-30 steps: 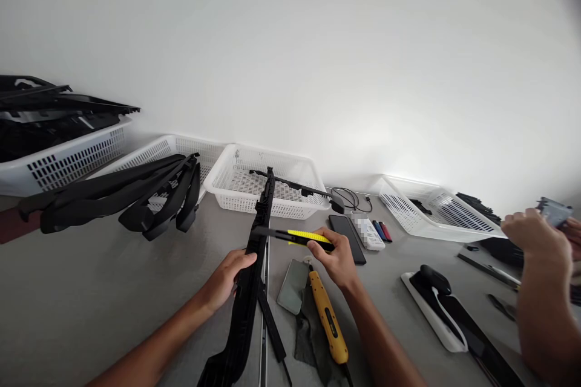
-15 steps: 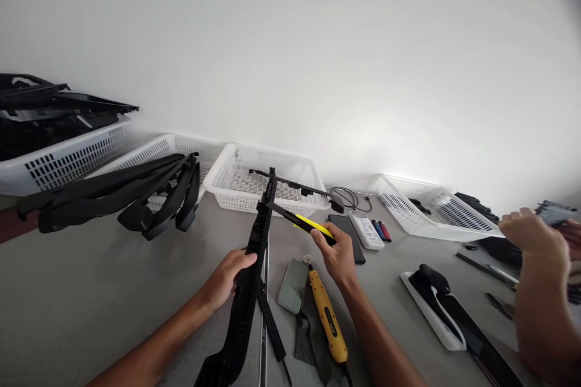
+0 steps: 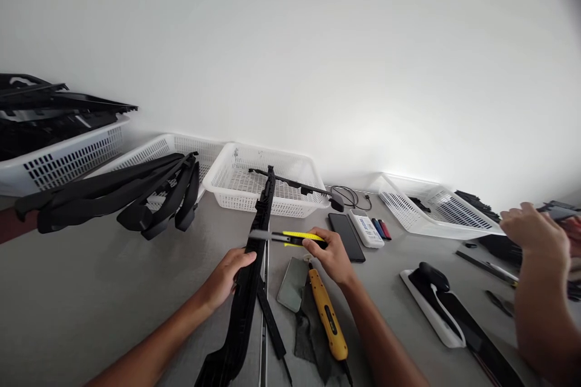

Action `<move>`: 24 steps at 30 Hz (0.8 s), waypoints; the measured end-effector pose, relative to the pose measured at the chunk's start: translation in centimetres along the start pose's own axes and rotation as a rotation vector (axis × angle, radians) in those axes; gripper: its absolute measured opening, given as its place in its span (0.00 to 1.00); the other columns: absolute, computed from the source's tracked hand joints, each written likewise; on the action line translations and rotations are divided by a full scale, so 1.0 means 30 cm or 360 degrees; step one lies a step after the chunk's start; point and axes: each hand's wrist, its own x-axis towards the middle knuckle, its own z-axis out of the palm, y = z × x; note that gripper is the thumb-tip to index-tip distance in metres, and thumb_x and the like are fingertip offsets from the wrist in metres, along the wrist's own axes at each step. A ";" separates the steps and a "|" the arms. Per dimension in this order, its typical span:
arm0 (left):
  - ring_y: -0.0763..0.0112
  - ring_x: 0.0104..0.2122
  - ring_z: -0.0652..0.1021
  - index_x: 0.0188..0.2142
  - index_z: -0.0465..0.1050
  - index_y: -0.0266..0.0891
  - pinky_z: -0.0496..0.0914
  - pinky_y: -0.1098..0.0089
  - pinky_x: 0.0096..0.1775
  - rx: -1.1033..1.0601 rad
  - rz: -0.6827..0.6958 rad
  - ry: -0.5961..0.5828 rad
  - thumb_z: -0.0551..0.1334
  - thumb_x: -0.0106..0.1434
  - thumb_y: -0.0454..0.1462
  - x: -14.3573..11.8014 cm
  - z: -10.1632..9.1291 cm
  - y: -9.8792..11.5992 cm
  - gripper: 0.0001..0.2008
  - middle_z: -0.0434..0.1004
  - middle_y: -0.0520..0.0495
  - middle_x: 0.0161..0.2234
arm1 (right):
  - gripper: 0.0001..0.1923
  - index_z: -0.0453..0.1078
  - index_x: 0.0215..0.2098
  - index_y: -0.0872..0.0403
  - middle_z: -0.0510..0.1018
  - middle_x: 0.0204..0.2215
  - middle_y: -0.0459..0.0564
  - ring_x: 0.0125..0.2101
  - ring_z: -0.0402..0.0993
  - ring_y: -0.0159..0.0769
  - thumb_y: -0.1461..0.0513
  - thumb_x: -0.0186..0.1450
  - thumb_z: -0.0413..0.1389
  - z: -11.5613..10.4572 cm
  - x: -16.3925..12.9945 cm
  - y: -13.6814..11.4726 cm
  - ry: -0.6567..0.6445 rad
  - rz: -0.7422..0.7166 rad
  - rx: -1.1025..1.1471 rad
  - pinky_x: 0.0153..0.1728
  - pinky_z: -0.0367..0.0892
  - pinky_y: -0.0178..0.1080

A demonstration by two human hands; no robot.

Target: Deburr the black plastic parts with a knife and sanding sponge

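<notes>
My left hand point(image 3: 231, 275) is wrapped round a long black plastic trim strip point(image 3: 242, 305), its thumb lying on the near face. The strip slants away from me, its far end over a white basket. In my right hand point(image 3: 333, 254) is a yellow and black utility knife point(image 3: 297, 239), held level with its blade pointing left. The blade lies across the strip just above my left thumb; whether it touches the plastic I cannot tell. Below my right hand a yellow corded tool point(image 3: 327, 317) rests on a dark cloth point(image 3: 305, 338), beside a grey-green plate point(image 3: 293, 284).
White baskets point(image 3: 258, 202) line the wall; one at far left is heaped with black parts point(image 3: 54, 112). Curved black trims point(image 3: 136, 190) overhang another. A phone-like black slab point(image 3: 347, 237), a white box point(image 3: 365, 230) and a white basket point(image 3: 422, 227) lie rightward. Another person's hand point(image 3: 538, 236) works at right.
My right hand has brought the knife down along the strip toward me, turning the blade from slanting up-left to nearly level. My left hand and the strip stay almost still.
</notes>
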 end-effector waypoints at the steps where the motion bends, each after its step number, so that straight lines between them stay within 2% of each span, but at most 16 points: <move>1: 0.71 0.19 0.70 0.27 0.73 0.38 0.61 0.70 0.23 -0.0007 -0.0003 0.0007 0.70 0.56 0.57 0.000 -0.001 -0.001 0.23 0.72 0.53 0.21 | 0.20 0.73 0.28 0.54 0.68 0.23 0.45 0.26 0.61 0.34 0.47 0.67 0.60 0.001 0.000 0.000 0.0082 0.0005 -0.0006 0.28 0.56 0.36; 3: 0.70 0.20 0.71 0.27 0.74 0.38 0.63 0.70 0.24 -0.0020 0.0007 -0.0005 0.70 0.57 0.56 0.000 -0.003 -0.003 0.23 0.72 0.52 0.21 | 0.20 0.73 0.28 0.54 0.68 0.23 0.44 0.25 0.60 0.34 0.47 0.66 0.60 0.001 0.000 0.000 0.0146 -0.0002 -0.0005 0.28 0.56 0.36; 7: 0.70 0.20 0.72 0.26 0.73 0.38 0.63 0.70 0.24 -0.0025 0.0055 -0.0098 0.70 0.59 0.54 0.001 -0.005 -0.002 0.22 0.71 0.53 0.20 | 0.20 0.72 0.27 0.54 0.69 0.22 0.45 0.26 0.62 0.34 0.48 0.66 0.60 0.001 -0.001 0.002 -0.0042 -0.0020 0.0009 0.28 0.57 0.36; 11: 0.71 0.19 0.71 0.25 0.72 0.38 0.63 0.70 0.23 -0.0010 0.0072 -0.0181 0.69 0.59 0.55 0.003 -0.004 0.002 0.23 0.69 0.53 0.20 | 0.19 0.74 0.31 0.55 0.68 0.23 0.44 0.26 0.61 0.34 0.47 0.67 0.60 0.007 -0.001 0.008 0.0247 0.0007 -0.0053 0.27 0.56 0.36; 16: 0.69 0.20 0.72 0.25 0.72 0.39 0.64 0.70 0.23 -0.0010 0.0052 -0.0216 0.69 0.59 0.54 0.004 -0.004 0.001 0.22 0.69 0.52 0.20 | 0.19 0.74 0.30 0.54 0.68 0.24 0.45 0.26 0.61 0.34 0.48 0.67 0.60 0.006 0.001 0.009 0.0174 -0.0009 -0.0023 0.28 0.56 0.36; 19: 0.69 0.20 0.72 0.25 0.72 0.39 0.64 0.69 0.23 -0.0029 0.0052 -0.0178 0.69 0.59 0.54 0.004 -0.007 -0.005 0.22 0.69 0.53 0.20 | 0.20 0.74 0.31 0.54 0.68 0.24 0.45 0.26 0.60 0.34 0.46 0.68 0.59 -0.001 0.002 0.006 0.0318 0.0010 -0.0030 0.28 0.55 0.36; 21: 0.69 0.20 0.72 0.26 0.73 0.39 0.64 0.69 0.23 -0.0048 0.0049 -0.0146 0.69 0.60 0.53 0.003 -0.009 -0.007 0.21 0.70 0.53 0.20 | 0.21 0.72 0.29 0.54 0.67 0.23 0.44 0.26 0.59 0.34 0.46 0.68 0.59 -0.006 0.001 0.004 0.0206 -0.0014 0.0038 0.28 0.55 0.37; 24: 0.68 0.21 0.72 0.27 0.73 0.39 0.64 0.69 0.24 -0.0039 0.0059 -0.0126 0.69 0.60 0.53 0.002 -0.009 -0.004 0.20 0.70 0.53 0.20 | 0.21 0.72 0.28 0.54 0.67 0.22 0.44 0.25 0.59 0.33 0.46 0.67 0.60 -0.007 0.000 0.003 -0.0153 0.0000 0.0093 0.28 0.55 0.37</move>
